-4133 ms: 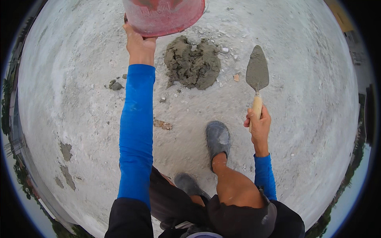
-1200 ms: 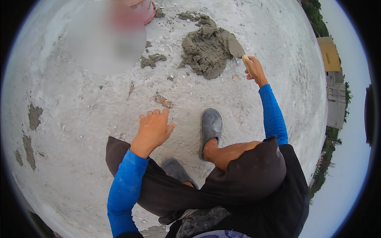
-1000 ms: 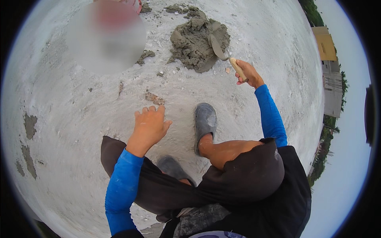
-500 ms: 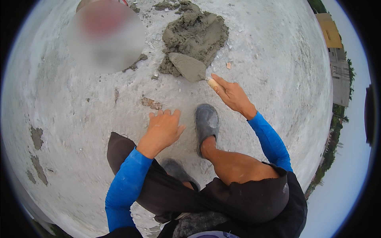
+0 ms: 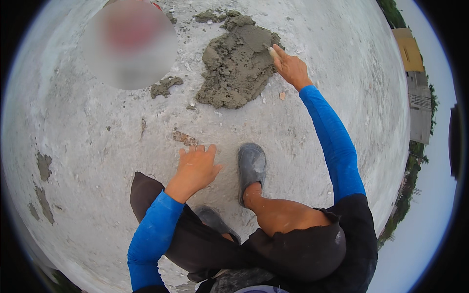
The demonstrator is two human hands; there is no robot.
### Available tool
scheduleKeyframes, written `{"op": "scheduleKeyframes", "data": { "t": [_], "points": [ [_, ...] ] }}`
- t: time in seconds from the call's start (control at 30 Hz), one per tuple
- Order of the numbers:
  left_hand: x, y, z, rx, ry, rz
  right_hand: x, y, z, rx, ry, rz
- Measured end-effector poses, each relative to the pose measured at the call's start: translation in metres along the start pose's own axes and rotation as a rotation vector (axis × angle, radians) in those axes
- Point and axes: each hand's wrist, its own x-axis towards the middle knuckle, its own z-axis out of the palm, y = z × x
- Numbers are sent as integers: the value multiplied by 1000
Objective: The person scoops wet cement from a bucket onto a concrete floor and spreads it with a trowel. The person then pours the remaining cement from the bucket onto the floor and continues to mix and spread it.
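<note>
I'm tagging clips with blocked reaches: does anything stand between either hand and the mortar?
Nothing visible blocks the right hand; its trowel is at the mortar. A brown scrap lies just ahead of the left hand, slightly left of the direct path.

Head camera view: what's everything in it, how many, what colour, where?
Mortar pile: one, grey, upper middle.
Mortar scraps: several, grey, left of pile.
Trowel: one, pale-handled, at the pile; blade indistinct.
Flat fragment: one, brown, left of centre.
Chip: one, orange-tan, right of centre.
Red shape: one, upper left, blurred.
Ground: one, pale grey, throughout.
Buildings: count unclear, tan and grey, right.
Trees: several, green, right.
Sky: one, pale blue, right.
Clogs: two, grey, lower middle.
Shorts: one, dark, bottom.
Shirt: one, black, lower right.
Sleeves: two, blue, forearms.
Left hand: one, bare, left of centre.
Right hand: one, bare, gripping trowel.
</note>
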Motion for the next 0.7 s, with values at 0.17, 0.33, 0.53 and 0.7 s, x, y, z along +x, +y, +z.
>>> {"op": "scheduleKeyframes", "data": {
  "t": [0.17,0.33,0.53,0.7],
  "points": [
    [-7,-7,-1,29,22,-34,44,3,-21,265,-102,319],
    [-21,-17,-3,-6,75,-70,30,23,-90,354,-408,470],
    [-33,-14,-10,-17,96,-106,19,38,-101,648,-274,745],
    [-13,-4,-40,-812,128,-64,-23,-22,-47,958,-424,587]
  ]
}}
